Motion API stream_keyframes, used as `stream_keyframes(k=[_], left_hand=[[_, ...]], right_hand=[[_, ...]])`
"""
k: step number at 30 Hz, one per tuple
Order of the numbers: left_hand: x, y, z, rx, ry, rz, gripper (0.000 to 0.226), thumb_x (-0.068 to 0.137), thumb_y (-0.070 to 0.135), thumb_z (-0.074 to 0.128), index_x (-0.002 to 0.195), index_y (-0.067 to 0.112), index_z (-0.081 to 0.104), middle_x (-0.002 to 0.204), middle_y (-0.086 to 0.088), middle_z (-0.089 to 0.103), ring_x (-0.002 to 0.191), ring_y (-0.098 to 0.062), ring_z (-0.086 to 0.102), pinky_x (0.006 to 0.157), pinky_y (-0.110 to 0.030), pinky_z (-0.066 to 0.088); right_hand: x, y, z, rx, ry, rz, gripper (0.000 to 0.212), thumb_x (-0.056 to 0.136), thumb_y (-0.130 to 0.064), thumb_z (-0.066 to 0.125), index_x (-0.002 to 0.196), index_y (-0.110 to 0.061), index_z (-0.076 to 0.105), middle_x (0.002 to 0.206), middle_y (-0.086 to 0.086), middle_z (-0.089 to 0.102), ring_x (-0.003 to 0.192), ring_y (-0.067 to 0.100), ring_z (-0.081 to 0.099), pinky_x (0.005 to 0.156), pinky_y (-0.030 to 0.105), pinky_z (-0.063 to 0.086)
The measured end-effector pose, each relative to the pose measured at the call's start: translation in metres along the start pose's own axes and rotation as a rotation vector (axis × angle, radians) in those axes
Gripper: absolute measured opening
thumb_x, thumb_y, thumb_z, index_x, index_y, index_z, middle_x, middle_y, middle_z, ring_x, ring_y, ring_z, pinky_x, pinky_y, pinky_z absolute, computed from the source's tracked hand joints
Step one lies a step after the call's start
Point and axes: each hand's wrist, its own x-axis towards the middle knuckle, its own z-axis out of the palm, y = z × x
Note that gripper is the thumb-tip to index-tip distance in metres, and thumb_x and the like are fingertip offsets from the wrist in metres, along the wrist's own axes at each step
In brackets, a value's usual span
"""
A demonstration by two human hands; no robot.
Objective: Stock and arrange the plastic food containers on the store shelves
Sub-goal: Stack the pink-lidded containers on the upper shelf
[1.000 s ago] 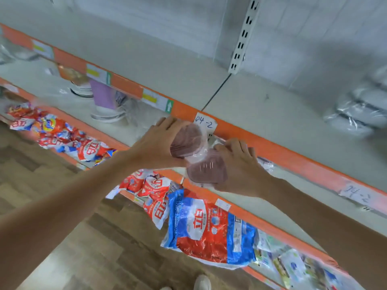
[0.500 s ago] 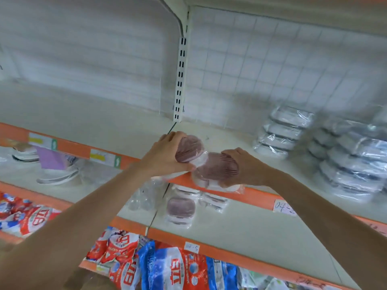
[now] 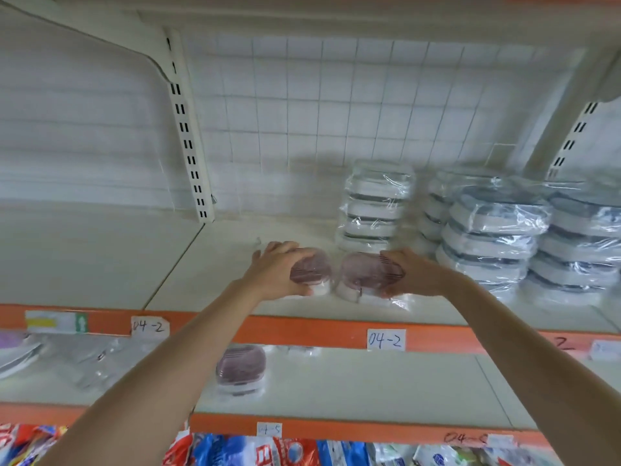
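Two small plastic-wrapped containers with dark purple lids sit side by side on the upper shelf (image 3: 100, 264). My left hand (image 3: 274, 270) grips the left container (image 3: 311, 270) from its left side. The right container (image 3: 364, 272) is held by my right hand (image 3: 413, 274), fingers curled over its right end. A third purple-lidded container (image 3: 240, 368) lies on the shelf below. Stacks of wrapped grey-and-white containers (image 3: 374, 210) stand at the back right of the upper shelf.
More wrapped stacks (image 3: 497, 230) fill the shelf's right end. An orange price rail (image 3: 302, 329) with "04-2" labels runs along the shelf front. White bowls (image 3: 16, 358) lie on the lower shelf at left, and red-and-blue bags (image 3: 275, 449) hang below. A slotted upright (image 3: 188, 136) divides the back wall.
Both hands have carried the two purple-lidded containers up over the orange rail and onto the upper shelf. My view has tilted upward, bringing the stacks and back wall into sight.
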Motion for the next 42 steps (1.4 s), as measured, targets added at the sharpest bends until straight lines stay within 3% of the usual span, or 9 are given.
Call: stream_keyframes(k=[2,6,11,15,20,22,31,37,42], left_hand=[[0.006,0.002,0.010,-0.057,0.015,-0.059,0.082,0.070,0.055,0.074,0.141,0.047,0.033,0.152,-0.003,0.015,0.140,-0.030,0.013,0.113,-0.052,0.019],[-0.001,-0.002,0.034,-0.254,0.253,-0.028,0.081,0.067,0.042,0.082,0.138,0.035,0.045,0.141,-0.014,0.020,0.135,-0.034,0.021,0.114,-0.031,0.017],[-0.002,-0.015,0.041,-0.582,0.303,-0.162,0.101,0.059,0.023,0.089,0.144,0.025,0.034,0.139,-0.005,0.022,0.122,-0.007,0.031,0.104,-0.017,0.021],[0.004,-0.017,0.041,-0.695,0.360,-0.194,0.094,0.051,0.017,0.093,0.133,0.020,0.046,0.129,0.001,0.035,0.116,-0.008,0.043,0.100,-0.018,0.032],[0.000,-0.018,0.035,-1.005,0.474,-0.248,0.084,0.043,0.024,0.092,0.116,0.025,0.052,0.120,0.004,0.052,0.096,0.010,0.055,0.073,-0.002,0.041],[0.000,-0.016,0.032,-1.034,0.477,-0.239,0.084,0.041,0.031,0.088,0.115,0.027,0.051,0.118,0.007,0.053,0.096,0.012,0.054,0.075,-0.002,0.041],[-0.004,-0.011,0.033,-0.909,0.442,-0.246,0.082,0.041,0.039,0.089,0.113,0.030,0.052,0.119,0.005,0.050,0.114,-0.012,0.050,0.099,-0.026,0.041],[-0.019,-0.014,0.026,-0.394,0.367,-0.368,0.079,0.059,0.050,0.083,0.127,0.031,0.047,0.123,-0.002,0.033,0.122,-0.026,0.027,0.102,-0.037,0.030],[-0.025,-0.023,-0.002,0.020,0.170,-0.326,0.086,0.060,0.068,0.072,0.133,0.035,0.041,0.125,-0.007,0.040,0.122,-0.029,0.032,0.100,-0.043,0.030]], right_hand=[[0.001,0.006,-0.003,-0.024,-0.008,-0.007,0.092,0.075,-0.035,0.076,0.147,-0.014,0.024,0.147,0.008,0.026,0.129,0.025,0.037,0.102,0.028,0.031],[0.006,0.010,-0.005,-0.057,-0.022,-0.037,0.092,0.076,-0.036,0.076,0.148,-0.014,0.023,0.147,0.010,0.029,0.131,0.026,0.036,0.107,0.032,0.032],[0.008,0.010,-0.006,-0.075,-0.036,-0.035,0.094,0.076,-0.038,0.076,0.148,-0.014,0.021,0.147,0.010,0.028,0.132,0.027,0.035,0.105,0.031,0.029],[0.012,0.009,-0.008,-0.076,-0.028,-0.038,0.087,0.076,-0.037,0.076,0.145,-0.015,0.028,0.142,0.010,0.034,0.127,0.028,0.039,0.101,0.031,0.031],[0.011,0.010,-0.004,-0.025,-0.005,-0.021,0.092,0.075,-0.037,0.077,0.148,-0.016,0.024,0.145,0.006,0.032,0.129,0.025,0.038,0.104,0.029,0.029],[0.010,0.011,-0.003,0.020,0.000,-0.004,0.095,0.074,-0.038,0.077,0.148,-0.017,0.022,0.147,0.004,0.030,0.131,0.023,0.035,0.106,0.029,0.027],[0.001,-0.001,0.008,-0.018,0.054,0.075,0.096,0.072,-0.049,0.074,0.147,-0.016,0.025,0.146,0.008,0.029,0.131,0.028,0.035,0.107,0.038,0.032],[-0.006,-0.023,0.009,-0.196,0.086,0.100,0.097,0.070,-0.068,0.065,0.146,-0.027,0.021,0.140,0.017,0.035,0.129,0.035,0.038,0.103,0.044,0.035],[-0.006,-0.051,0.003,-0.441,0.006,0.106,0.068,0.075,-0.083,0.032,0.133,-0.047,0.034,0.125,-0.003,0.058,0.118,0.024,0.053,0.096,0.039,0.041]])
